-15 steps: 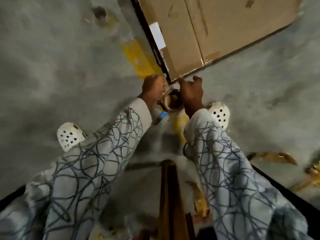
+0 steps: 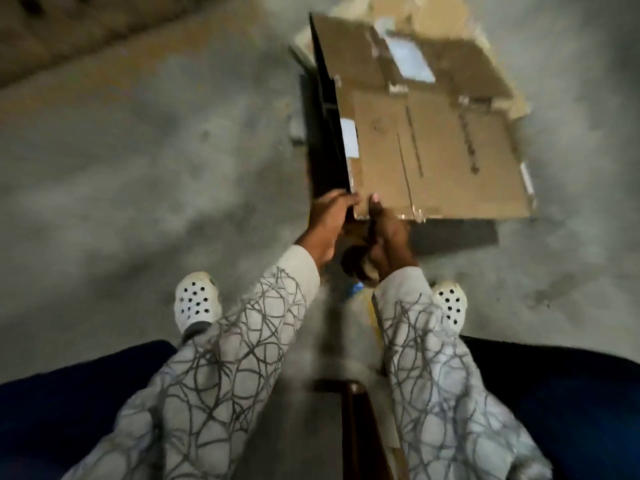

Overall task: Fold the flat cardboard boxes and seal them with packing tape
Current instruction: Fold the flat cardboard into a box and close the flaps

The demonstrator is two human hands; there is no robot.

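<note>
Head view, looking down, blurred. Cardboard box (image 2: 433, 161) on grey concrete floor (image 2: 138, 168), flaps closed; its left side is in dark shadow. White label (image 2: 410, 60) on the far top, a second white label (image 2: 349, 136) at the left edge. Left hand (image 2: 330, 221) curls its fingers round the box's near corner. Right hand (image 2: 388, 233) just beside it, thumb on the top face at the near edge; grip unclear. Patterned sleeves (image 2: 242, 358) on both arms. White clogs (image 2: 197, 301), one on either side of the arms.
</note>
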